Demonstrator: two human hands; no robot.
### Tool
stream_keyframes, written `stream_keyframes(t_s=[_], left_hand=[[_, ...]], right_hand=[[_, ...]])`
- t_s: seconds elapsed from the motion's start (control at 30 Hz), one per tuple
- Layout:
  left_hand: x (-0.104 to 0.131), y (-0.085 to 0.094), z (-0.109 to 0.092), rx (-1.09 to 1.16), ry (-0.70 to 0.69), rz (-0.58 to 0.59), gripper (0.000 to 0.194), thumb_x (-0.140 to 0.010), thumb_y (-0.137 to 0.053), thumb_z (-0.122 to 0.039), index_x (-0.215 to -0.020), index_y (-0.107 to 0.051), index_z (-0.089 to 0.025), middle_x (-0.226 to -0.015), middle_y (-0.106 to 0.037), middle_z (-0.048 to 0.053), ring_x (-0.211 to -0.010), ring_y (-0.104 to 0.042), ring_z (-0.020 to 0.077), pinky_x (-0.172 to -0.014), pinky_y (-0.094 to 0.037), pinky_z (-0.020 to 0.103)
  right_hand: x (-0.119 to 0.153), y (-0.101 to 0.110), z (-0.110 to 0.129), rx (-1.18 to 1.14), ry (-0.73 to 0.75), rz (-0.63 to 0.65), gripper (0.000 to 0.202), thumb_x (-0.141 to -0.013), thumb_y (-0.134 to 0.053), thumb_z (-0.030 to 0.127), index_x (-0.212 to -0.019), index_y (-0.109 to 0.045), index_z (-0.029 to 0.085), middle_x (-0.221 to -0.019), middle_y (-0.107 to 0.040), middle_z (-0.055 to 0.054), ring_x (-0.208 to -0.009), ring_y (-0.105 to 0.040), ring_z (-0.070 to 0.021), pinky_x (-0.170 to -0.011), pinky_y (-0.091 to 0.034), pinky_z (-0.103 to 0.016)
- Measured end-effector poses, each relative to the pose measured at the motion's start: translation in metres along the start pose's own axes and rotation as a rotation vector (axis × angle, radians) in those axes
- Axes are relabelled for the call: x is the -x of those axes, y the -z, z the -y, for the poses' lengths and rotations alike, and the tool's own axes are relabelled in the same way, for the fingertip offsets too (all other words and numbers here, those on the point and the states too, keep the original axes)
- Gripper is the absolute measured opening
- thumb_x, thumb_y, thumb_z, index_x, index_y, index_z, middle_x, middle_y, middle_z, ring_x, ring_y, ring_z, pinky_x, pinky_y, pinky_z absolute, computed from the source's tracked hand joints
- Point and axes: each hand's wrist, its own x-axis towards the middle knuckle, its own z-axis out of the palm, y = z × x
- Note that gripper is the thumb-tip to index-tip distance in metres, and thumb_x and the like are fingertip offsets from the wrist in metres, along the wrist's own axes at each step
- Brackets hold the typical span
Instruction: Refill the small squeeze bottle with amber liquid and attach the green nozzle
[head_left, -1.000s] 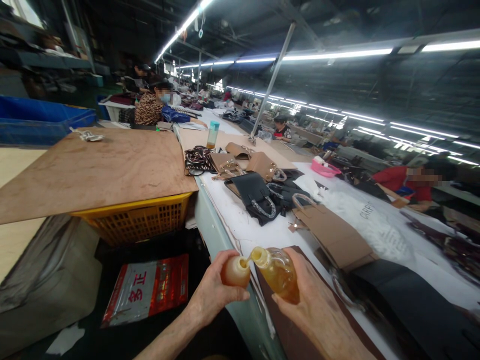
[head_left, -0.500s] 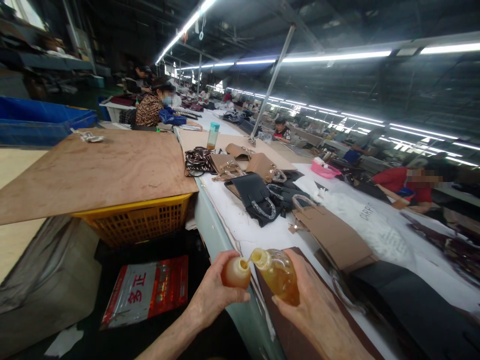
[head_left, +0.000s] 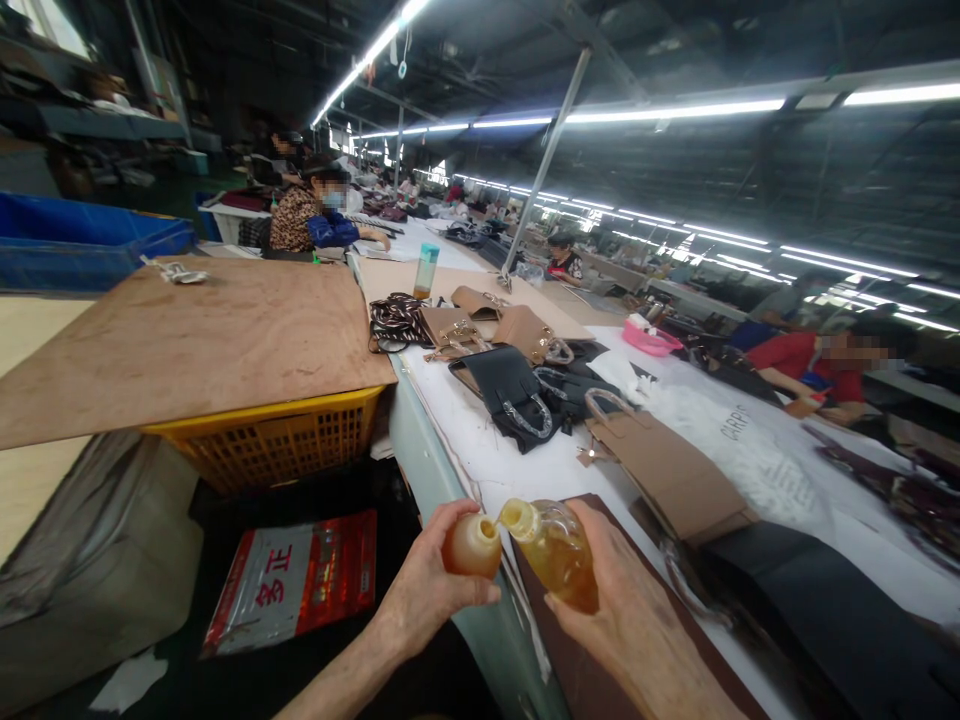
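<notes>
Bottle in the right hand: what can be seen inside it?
Amber liquid shows through the clear bottle; the right hand covers part of it, so the contents there cannot be seen.

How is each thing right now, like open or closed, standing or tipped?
Left bottle: uncapped, held in left grip.
Right bottle: uncapped, tipped toward the left one, held in right grip.
Teal-capped bottle: closed, upright.
Yellow basket: brown board on top.
Black handbag: lying down.
Red-and-silver packet: lying flat.
Ceiling lights: on.

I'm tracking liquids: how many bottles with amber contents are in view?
3: a translucent bottle in the left hand, a clear bottle in the right hand, and a teal-capped bottle on the table by the striped bundle. Others may be hidden.
</notes>
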Motion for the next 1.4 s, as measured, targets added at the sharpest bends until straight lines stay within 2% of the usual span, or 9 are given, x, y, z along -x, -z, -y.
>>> stream_keyframes(t_s=[0.43, 0.63, 0.77, 1.03, 1.2, 1.4], left_hand=[[0.0, 0.001, 0.001, -0.055, -0.01, -0.008, 0.063, -0.045, -0.074, -0.005, -0.103, -0.053, -0.022, -0.099, -0.054, 0.0, -0.091, -0.05, 0.019, -0.076, -0.04, 0.024], [0.0, 0.0, 0.0, -0.045, -0.004, -0.011, 0.063, -0.045, -0.074, -0.006, -0.102, -0.054, -0.022, -0.097, -0.054, -0.001, -0.09, -0.051, 0.0189, -0.075, -0.04, 0.024], [0.001, 0.0, -0.001, -0.056, -0.006, -0.018, 0.063, -0.045, -0.074, -0.007, -0.102, -0.053, -0.022, -0.096, -0.055, 0.0, -0.088, -0.051, 0.0188, -0.073, -0.041, 0.024], [0.002, -0.001, -0.002, -0.191, -0.046, -0.116, 0.06, -0.045, -0.074, -0.009, -0.101, -0.056, -0.022, -0.097, -0.053, 0.0, -0.092, -0.052, 0.0215, -0.08, -0.041, 0.028], [0.004, -0.002, -0.008, -0.296, -0.07, -0.125, 0.057, -0.05, -0.074, -0.012, -0.103, -0.055, -0.022, -0.098, -0.051, 0.001, -0.091, -0.053, 0.021, -0.081, -0.041, 0.029], [0.004, -0.005, -0.013, -0.361, -0.071, -0.154, 0.055, -0.052, -0.072, -0.013, -0.103, -0.054, -0.022, -0.099, -0.05, 0.001, -0.089, -0.053, 0.0199, -0.08, -0.042, 0.028]], right_hand=[[-0.002, -0.003, -0.006, 0.026, 0.007, 0.013, 0.055, -0.066, -0.054, 0.019, -0.118, -0.038, 0.021, -0.113, -0.055, -0.01, -0.105, -0.053, -0.026, -0.086, -0.046, -0.038], [0.001, -0.005, -0.008, 0.033, 0.066, -0.081, 0.052, -0.065, -0.055, 0.02, -0.116, -0.042, 0.023, -0.107, -0.058, -0.009, -0.097, -0.057, -0.0262, -0.078, -0.049, -0.037], [0.001, -0.009, -0.012, 0.071, 0.104, -0.113, 0.056, -0.065, -0.055, 0.015, -0.118, -0.039, 0.021, -0.106, -0.057, -0.009, -0.097, -0.055, -0.0254, -0.081, -0.047, -0.039], [0.0, -0.011, -0.013, 0.165, 0.118, -0.112, 0.053, -0.065, -0.055, 0.008, -0.114, -0.04, 0.021, -0.099, -0.057, -0.007, -0.089, -0.055, -0.024, -0.078, -0.045, -0.039], [-0.002, -0.012, -0.01, 0.216, 0.124, -0.119, 0.049, -0.065, -0.054, 0.007, -0.11, -0.042, 0.021, -0.098, -0.057, -0.005, -0.086, -0.055, -0.023, -0.076, -0.046, -0.039], [-0.001, -0.014, -0.011, 0.306, 0.152, -0.142, 0.058, -0.061, -0.054, 0.006, -0.115, -0.04, 0.021, -0.105, -0.055, -0.007, -0.091, -0.053, -0.0258, -0.08, -0.045, -0.041]])
